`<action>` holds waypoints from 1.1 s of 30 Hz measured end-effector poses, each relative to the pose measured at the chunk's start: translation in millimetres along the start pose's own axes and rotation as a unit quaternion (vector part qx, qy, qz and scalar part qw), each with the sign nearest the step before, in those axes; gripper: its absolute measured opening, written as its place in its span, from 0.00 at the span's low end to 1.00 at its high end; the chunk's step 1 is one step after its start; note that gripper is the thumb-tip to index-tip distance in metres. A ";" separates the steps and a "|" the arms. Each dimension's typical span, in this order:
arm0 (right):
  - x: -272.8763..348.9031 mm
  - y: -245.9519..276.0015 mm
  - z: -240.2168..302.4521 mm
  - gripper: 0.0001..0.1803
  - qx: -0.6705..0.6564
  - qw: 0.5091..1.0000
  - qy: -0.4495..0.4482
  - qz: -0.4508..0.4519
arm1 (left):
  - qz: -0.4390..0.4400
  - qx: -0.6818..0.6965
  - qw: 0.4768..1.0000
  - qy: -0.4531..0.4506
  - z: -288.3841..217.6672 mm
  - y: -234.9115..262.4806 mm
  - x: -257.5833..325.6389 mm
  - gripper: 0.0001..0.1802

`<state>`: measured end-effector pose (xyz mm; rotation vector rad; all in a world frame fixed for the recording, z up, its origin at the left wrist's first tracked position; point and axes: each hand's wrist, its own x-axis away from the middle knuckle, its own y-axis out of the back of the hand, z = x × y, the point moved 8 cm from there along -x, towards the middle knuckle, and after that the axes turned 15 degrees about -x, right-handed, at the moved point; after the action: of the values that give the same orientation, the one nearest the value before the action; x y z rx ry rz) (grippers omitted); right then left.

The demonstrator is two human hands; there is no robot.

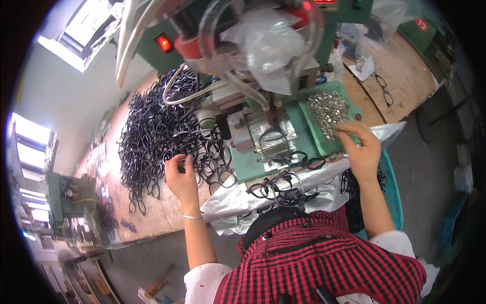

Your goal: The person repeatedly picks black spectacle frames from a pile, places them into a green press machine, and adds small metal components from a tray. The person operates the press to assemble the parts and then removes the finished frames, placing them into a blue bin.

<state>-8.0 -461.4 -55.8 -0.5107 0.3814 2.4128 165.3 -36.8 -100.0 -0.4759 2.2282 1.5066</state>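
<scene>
My left hand [181, 181] is at the near edge of a large heap of black eyeglass frames [157, 121], its fingers curled in; what they hold, if anything, does not show. On the right, my right hand [363, 152] is over the near corner of a green tray [320, 141] of small silvery metal parts [328, 109]. Its thumb and index finger are drawn together, and anything between them is too small to make out. Between my hands, a black eyeglass frame [273, 144] is at the machine's metal plate [281, 133]. More black frames [278, 185] lie on silver foil in front.
A green bench machine [253, 167] stands ahead, with clear hoses and a plastic bag [271, 43] hanging from it. A turquoise bin [392, 187] is below my right arm. One eyeglass frame [385, 90] lies on the wooden table [407, 71] at far right.
</scene>
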 end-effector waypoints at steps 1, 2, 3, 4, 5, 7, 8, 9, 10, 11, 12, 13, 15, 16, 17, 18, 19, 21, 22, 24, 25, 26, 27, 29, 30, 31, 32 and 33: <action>-10.2 -17.9 16.5 0.08 -0.021 0.998 0.034 0.050 | 0.067 -0.027 0.997 0.012 3.4 -18.7 -1.4 0.09; -20.9 -38.9 33.3 0.09 -0.046 0.991 0.070 0.103 | 0.130 -0.059 0.990 0.025 15.2 -40.5 -1.9 0.10; -29.3 -55.4 39.4 0.12 -0.089 0.990 0.056 0.095 | 0.135 -0.023 0.990 0.041 33.8 -60.2 -4.0 0.11; -35.7 -71.1 39.6 0.15 -0.131 0.987 0.045 0.085 | 0.093 0.003 0.996 0.011 33.2 -63.0 -6.6 0.11; -40.2 -86.4 34.0 0.18 -0.175 0.981 0.017 0.080 | 0.054 0.032 0.998 0.001 29.5 -55.4 -6.2 0.11; -37.5 -111.6 22.1 0.22 -0.240 0.968 -0.010 0.069 | -0.009 0.127 0.991 0.027 14.0 -34.7 3.2 0.11; -31.6 -113.0 19.9 0.23 -0.254 0.965 -0.008 0.060 | 0.011 0.134 0.990 0.045 11.5 -30.8 9.8 0.08; -29.8 -108.7 20.8 0.23 -0.255 0.966 -0.003 0.049 | 0.000 0.214 0.976 0.044 2.2 -25.5 8.4 0.07; -26.5 -109.3 17.1 0.24 -0.267 0.962 -0.023 0.045 | -0.011 0.284 0.957 0.050 -2.5 -15.1 11.4 0.06; -23.7 -108.7 14.9 0.24 -0.279 0.959 -0.041 0.037 | -0.015 0.350 0.935 0.050 -15.5 -4.0 9.2 0.05; -22.7 -109.1 14.1 0.25 -0.295 0.953 -0.057 0.030 | -0.023 0.413 0.909 0.049 -34.5 13.4 2.7 0.06; -23.1 -108.9 9.9 0.25 -0.298 0.953 -0.051 0.026 | -0.015 0.481 0.876 0.019 -69.9 36.6 -2.1 0.10; -27.3 -111.5 20.1 0.25 -0.317 0.946 -0.047 0.040 | -0.027 0.610 0.786 -0.094 -106.9 80.5 -12.8 0.12; -28.6 -112.1 25.6 0.26 -0.325 0.943 -0.046 0.047 | -0.028 0.645 0.746 -0.161 -132.4 104.5 -13.8 0.12; -28.4 -117.0 28.0 0.26 -0.373 0.921 -0.088 0.062 | -0.049 0.591 0.785 -0.181 -148.5 115.1 -16.4 0.12; -27.9 -119.5 28.3 0.26 -0.387 0.915 -0.100 0.061 | -0.068 0.533 0.820 -0.200 -164.7 121.4 -19.5 0.12; -26.8 -123.8 29.0 0.26 -0.402 0.907 -0.113 0.061 | -0.089 0.470 0.851 -0.217 -176.1 124.1 -23.7 0.12; -22.3 -123.4 34.6 0.27 -0.382 0.915 -0.114 0.058 | -0.088 0.467 0.861 -0.183 -173.0 117.9 -37.3 0.11; -18.9 -117.5 43.6 0.27 -0.346 0.931 -0.103 0.049 | -0.067 0.509 0.843 -0.158 -172.2 113.8 -41.8 0.11; -4.5 -105.1 75.7 0.27 -0.211 0.974 -0.037 0.070 | -0.066 0.545 0.811 -0.202 -177.6 112.1 -29.9 0.11; -1.9 -97.1 85.3 0.26 -0.118 0.988 0.059 0.080 | -0.057 0.546 0.802 -0.235 -180.5 108.5 -18.9 0.10; 2.0 -91.8 91.2 0.25 -0.023 0.983 0.159 0.090 | -0.052 0.546 0.792 -0.269 -183.1 107.6 -9.2 0.09; -1.5 -82.9 69.0 0.22 0.056 0.975 0.201 0.072 | -0.040 0.448 0.833 -0.322 -191.4 105.7 4.1 0.09; -17.7 -59.5 9.5 0.16 0.205 0.961 0.183 0.029 | -0.021 0.310 0.863 -0.398 -212.5 98.5 24.6 0.07; -22.1 -42.0 -18.0 0.13 0.274 0.955 0.117 0.004 | -0.008 0.276 0.862 -0.425 -223.0 95.4 33.0 0.05; -23.7 -29.3 -37.3 0.11 0.284 0.954 0.101 0.010 | -0.008 0.270 0.850 -0.453 -225.7 90.8 39.5 0.08; -26.3 -19.3 -51.5 0.10 0.294 0.952 0.088 0.012 | -0.011 0.264 0.834 -0.484 -228.6 83.0 44.9 0.11; -23.0 -17.0 -59.9 0.09 0.284 0.954 0.092 0.014 | -0.021 0.246 0.830 -0.500 -228.0 78.9 50.1 0.13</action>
<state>35.3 -483.9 -100.8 -0.4633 1.1246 2.1438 51.2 -223.6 13.2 0.3702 1.5869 0.7649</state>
